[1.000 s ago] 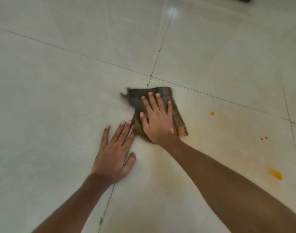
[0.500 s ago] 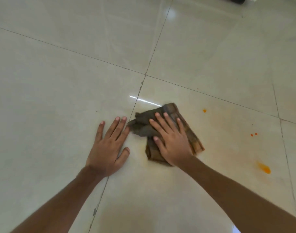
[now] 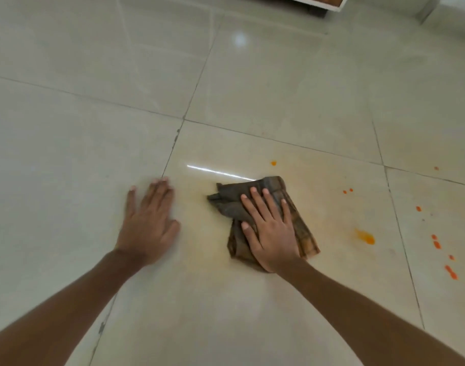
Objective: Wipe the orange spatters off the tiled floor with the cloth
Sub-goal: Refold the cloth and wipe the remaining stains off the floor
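Note:
A crumpled dark brown checked cloth [image 3: 232, 200] lies on the pale glossy tiled floor [image 3: 279, 88]. My right hand [image 3: 269, 231] presses flat on the cloth, fingers spread. My left hand [image 3: 148, 223] rests flat on the bare tile left of the cloth, apart from it, holding nothing. An orange smear [image 3: 365, 236] sits to the right of the cloth. A small orange dot [image 3: 273, 163] lies beyond the cloth, and a pair of dots [image 3: 347, 191] lies farther right. Several orange spatters [image 3: 450, 272] run along the right edge.
A faint yellowish film covers the tile around the cloth. Dark grout lines [image 3: 170, 154] cross the floor. The base of a white piece of furniture [image 3: 316, 2] stands at the top edge.
My right hand has slid the cloth toward me and to the right, away from the grout crossing. The left hand now sits farther from the cloth. More spatters show at the right.

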